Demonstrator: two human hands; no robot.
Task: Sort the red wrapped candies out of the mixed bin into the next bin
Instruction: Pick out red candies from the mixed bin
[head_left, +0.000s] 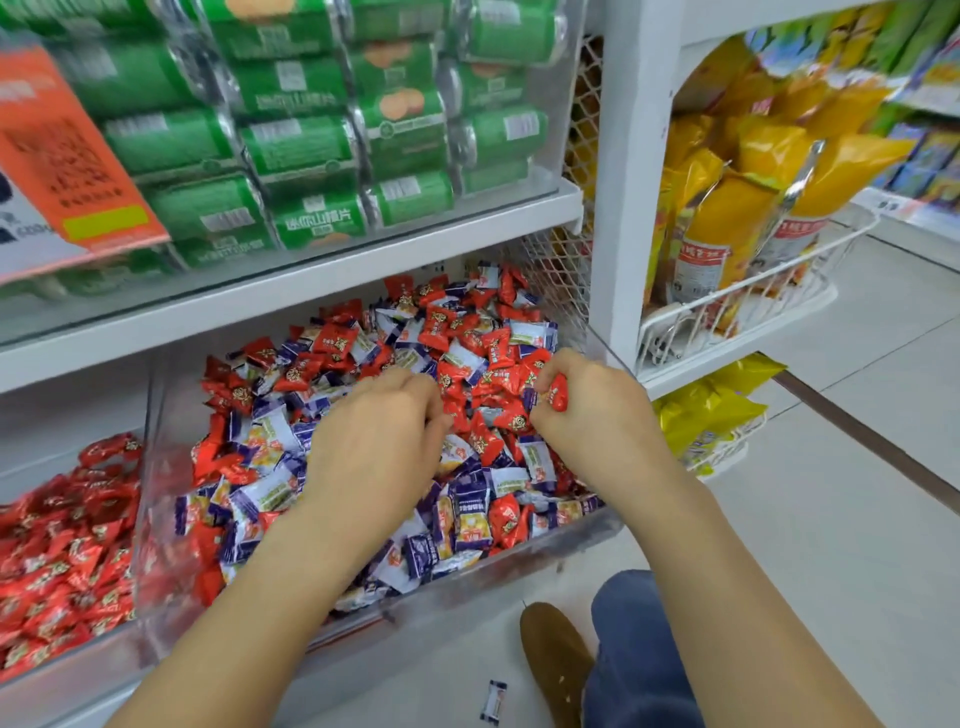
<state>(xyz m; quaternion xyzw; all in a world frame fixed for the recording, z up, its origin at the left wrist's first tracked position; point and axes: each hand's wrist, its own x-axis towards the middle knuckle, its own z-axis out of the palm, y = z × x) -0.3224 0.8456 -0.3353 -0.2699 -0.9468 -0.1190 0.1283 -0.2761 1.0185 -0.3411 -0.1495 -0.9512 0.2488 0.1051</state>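
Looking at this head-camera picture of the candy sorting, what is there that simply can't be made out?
- Left hand: its fingertips are buried in the mixed bin, so whether they hold candy is hidden.
- Right hand: grips red candy; how many pieces is hidden by its fingers.
- Red bin: cut off by the left edge.
- Green packs: print blurred.
- Wrapper on the floor: too small to read.
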